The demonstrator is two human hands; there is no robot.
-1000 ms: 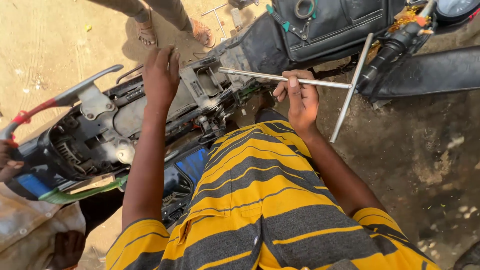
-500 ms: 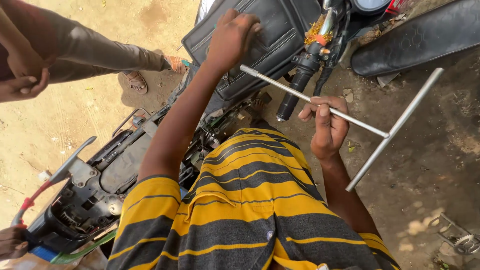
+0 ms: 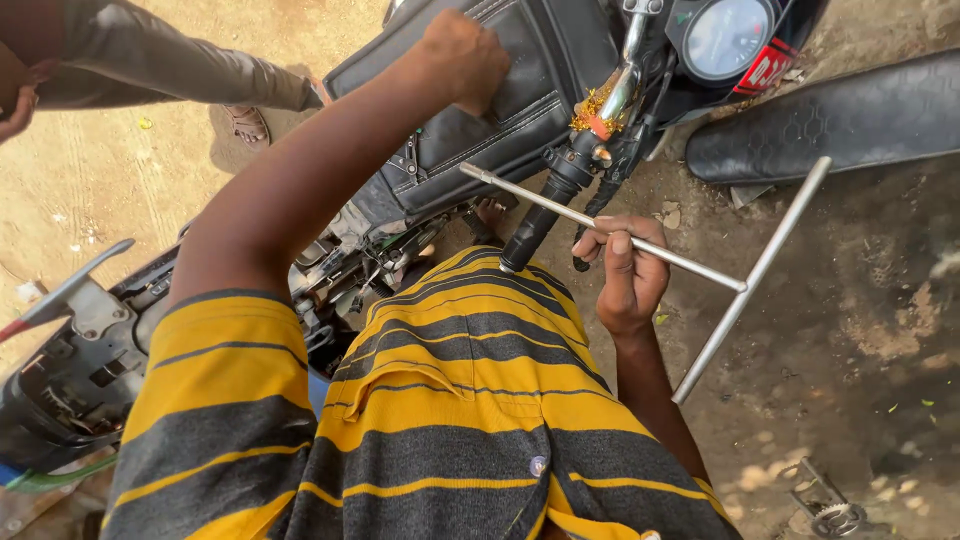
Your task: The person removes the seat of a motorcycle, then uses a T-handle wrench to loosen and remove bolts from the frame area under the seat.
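My right hand (image 3: 628,275) is closed around the long shaft of a T-handle wrench (image 3: 640,245), near its crossbar, over the dirt beside the motorcycle's handlebar grip (image 3: 535,225). The steel tool looks stiff, quite heavy and smooth, so the shaft is the good place to hold. My left hand (image 3: 462,55) is closed and presses on the black tank cover (image 3: 520,90), arm stretched forward.

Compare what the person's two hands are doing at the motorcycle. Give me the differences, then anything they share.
The left hand reaches far forward with the arm stretched out and rests as a fist on the black padded tank cover; the right hand stays close to the body. The left hand holds no tool; the right hand grips the shaft of a silver T-handle wrench. Both are bare, and both sleeves are yellow and grey striped.
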